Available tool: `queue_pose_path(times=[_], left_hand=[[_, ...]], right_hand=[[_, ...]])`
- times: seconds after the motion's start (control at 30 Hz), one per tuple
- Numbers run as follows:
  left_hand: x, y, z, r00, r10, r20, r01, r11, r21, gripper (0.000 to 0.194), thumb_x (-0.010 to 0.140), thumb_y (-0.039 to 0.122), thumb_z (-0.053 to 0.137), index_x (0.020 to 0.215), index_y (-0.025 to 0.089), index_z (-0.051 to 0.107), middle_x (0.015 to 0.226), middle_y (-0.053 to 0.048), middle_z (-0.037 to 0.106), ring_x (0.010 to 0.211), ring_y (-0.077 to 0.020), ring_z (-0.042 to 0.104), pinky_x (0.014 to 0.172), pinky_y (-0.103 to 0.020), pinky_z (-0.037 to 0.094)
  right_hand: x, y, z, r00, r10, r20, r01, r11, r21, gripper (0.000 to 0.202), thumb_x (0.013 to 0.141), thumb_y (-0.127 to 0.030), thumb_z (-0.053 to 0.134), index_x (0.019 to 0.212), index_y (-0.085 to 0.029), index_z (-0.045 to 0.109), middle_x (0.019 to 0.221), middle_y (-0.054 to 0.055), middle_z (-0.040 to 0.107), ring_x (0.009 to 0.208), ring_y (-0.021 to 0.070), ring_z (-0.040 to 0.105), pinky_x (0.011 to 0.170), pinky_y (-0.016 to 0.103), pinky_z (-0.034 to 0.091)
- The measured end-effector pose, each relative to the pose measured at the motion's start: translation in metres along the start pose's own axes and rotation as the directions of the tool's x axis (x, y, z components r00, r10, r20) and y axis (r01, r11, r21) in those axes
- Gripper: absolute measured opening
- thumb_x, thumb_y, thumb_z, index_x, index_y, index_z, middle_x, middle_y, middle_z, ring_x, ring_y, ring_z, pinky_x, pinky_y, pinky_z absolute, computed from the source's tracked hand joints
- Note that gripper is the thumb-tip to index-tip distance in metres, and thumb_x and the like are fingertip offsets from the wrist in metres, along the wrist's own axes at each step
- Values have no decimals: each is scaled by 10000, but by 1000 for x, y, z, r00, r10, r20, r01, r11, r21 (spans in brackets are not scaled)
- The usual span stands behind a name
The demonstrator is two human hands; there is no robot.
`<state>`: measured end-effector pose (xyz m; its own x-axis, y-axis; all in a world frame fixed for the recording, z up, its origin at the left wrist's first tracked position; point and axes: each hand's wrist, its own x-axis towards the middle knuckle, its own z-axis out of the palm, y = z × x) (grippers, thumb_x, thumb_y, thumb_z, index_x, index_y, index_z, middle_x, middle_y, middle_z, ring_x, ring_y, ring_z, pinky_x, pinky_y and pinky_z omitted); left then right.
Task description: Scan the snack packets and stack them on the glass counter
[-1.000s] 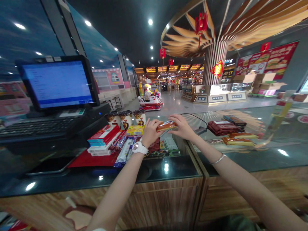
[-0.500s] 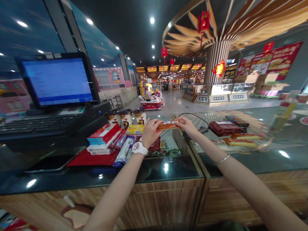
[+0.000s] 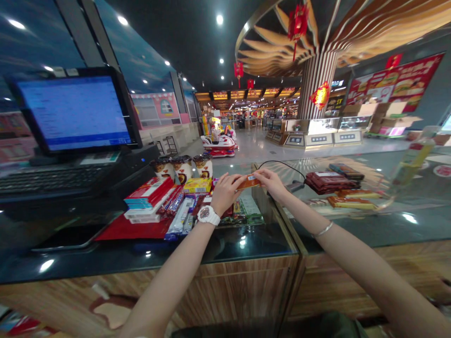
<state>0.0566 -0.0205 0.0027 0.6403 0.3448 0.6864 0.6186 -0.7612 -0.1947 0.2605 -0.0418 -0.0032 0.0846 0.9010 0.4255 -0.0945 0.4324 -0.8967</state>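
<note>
Both of my hands hold an orange-wrapped snack bar (image 3: 248,182) above the glass counter. My left hand (image 3: 225,191), with a white watch on its wrist, is closed on the bar's left end. Closed on the right end is my right hand (image 3: 272,184), a thin bangle on that forearm. Left of them lie a yellow box (image 3: 198,185), blue-and-white wrapped bars (image 3: 184,215) and red boxes (image 3: 151,193). To the right rest a stack of dark red packets (image 3: 324,182) and yellow-wrapped bars (image 3: 351,203).
A monitor (image 3: 75,112) and keyboard (image 3: 52,180) stand at the left. Several lidded cups (image 3: 182,170) line the counter behind the boxes. A black cable (image 3: 287,164) runs behind my right hand to a dark device. A phone-like slab (image 3: 70,237) lies front left. A bottle (image 3: 413,157) stands far right.
My left hand has slid toward the right, closer to my right hand, and covers more of the bar. The bar now tilts, its right end higher. The view has shifted slightly.
</note>
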Motion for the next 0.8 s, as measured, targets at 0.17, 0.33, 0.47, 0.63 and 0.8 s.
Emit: queue_pose_path(times=[0.17,0.33,0.47,0.63,0.8], left_hand=[[0,0,1,999,13,-31,-12,1000,20,451,877,163,600,1315,262,553,1205,-47,676,1110,-204,626,1122,-433,368],[1,0,0,999,10,-46,-9,1000,19,438,887,186,606,1315,263,559,1198,-43,681,1101,-199,629,1110,-425,373],[2,0,1,999,-6,-44,7,1000,13,431,895,214,611,1319,270,559,1212,-41,681,1107,-196,627,1110,-423,365],[5,1,1,998,-23,-56,23,1000,-16,392,915,232,593,1304,265,568,1231,-40,681,1114,-192,628,1111,-421,354],[5,0,3,996,-56,-67,55,998,-24,371,917,244,589,1287,273,579,1248,-40,680,1127,-190,628,1107,-423,365]], right_hand=[[6,0,-10,997,-31,-74,28,999,-37,446,553,-599,812,722,-210,675,738,10,702,756,186,648,733,316,528],[10,4,-15,995,-39,-96,27,992,-119,457,537,-602,813,703,-200,673,705,20,694,705,187,635,702,327,521],[12,8,-14,985,-81,-154,56,985,-161,501,540,-656,785,699,-200,650,700,23,685,685,183,624,665,316,503],[15,12,-14,977,-112,-184,74,977,-198,518,581,-688,744,718,-202,630,706,22,671,667,173,606,627,296,478],[14,10,-13,978,-135,-161,102,976,-193,488,619,-667,733,744,-208,623,696,1,643,665,158,588,638,290,480]])
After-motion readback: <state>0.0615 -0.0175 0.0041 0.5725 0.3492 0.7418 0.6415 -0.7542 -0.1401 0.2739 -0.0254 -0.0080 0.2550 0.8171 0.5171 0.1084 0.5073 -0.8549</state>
